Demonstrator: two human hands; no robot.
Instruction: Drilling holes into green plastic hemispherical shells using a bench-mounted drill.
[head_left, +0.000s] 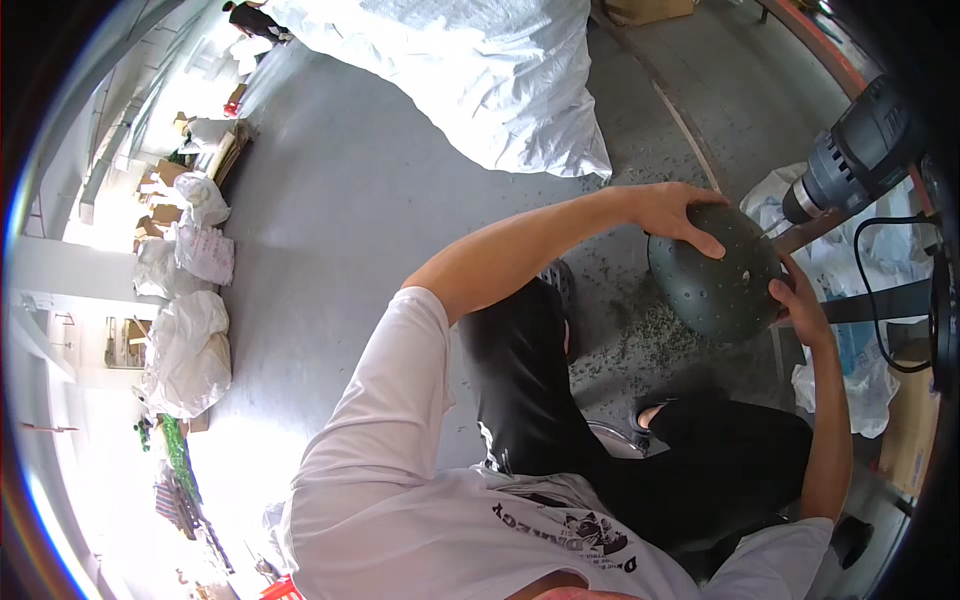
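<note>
A dark green, rounded ball-like shell (715, 285) dotted with small holes is held out in front of me, at the right. My left hand (682, 215) grips its upper left edge, with the thumb lying over the curved face. On the opposite edge, my right hand (800, 303) clasps the rim with its thumb on the near side; most of its fingers are hidden behind the shell. Just beyond my right hand is a grey power drill (855, 150), its chuck pointing toward the shell. Whether the drill's tip touches the shell cannot be seen.
Dark green shavings (640, 335) litter the floor below the shell. A big white woven sack (480, 80) stands ahead. Clear plastic bags (850, 380) and a cardboard box (910, 430) lie at the right, near a black cable (868, 300). More stuffed bags (185, 350) line the left wall.
</note>
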